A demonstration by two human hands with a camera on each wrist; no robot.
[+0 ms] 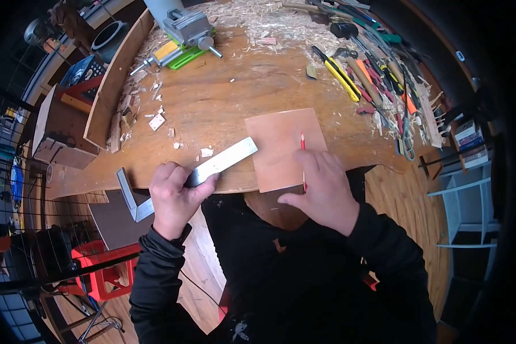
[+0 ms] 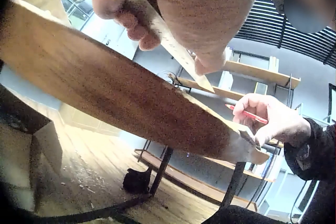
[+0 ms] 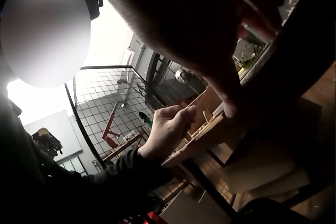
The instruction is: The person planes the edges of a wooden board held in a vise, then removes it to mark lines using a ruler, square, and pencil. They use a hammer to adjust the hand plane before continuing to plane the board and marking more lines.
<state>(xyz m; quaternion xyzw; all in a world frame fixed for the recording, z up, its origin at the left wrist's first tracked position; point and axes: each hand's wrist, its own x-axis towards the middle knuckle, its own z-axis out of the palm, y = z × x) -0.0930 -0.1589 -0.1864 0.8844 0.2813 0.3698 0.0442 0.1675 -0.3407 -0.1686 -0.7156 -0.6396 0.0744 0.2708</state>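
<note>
My left hand [image 1: 173, 192] grips the blade of a metal try square [image 1: 235, 156]. The blade's far end overlaps the left edge of a tan, leather-like sheet [image 1: 275, 143], and its shorter arm sticks out past the table's front edge. A red pencil [image 1: 303, 139] is held in the fingers of my right hand [image 1: 329, 192], above the right side of the sheet. Seen from the left wrist, that pencil [image 2: 254, 116] crosses between the fingers, while the thumb sits low by the sheet's near edge. The right wrist view is dark and hides the pencil.
On the wooden table [image 1: 212, 97], a small vise [image 1: 189, 34] stands at the back left. A yellow utility knife [image 1: 341, 77] and several hand tools lie at the right among shavings. A wooden board [image 1: 117, 80] edges the left side. Below stands a red stool [image 1: 103, 269].
</note>
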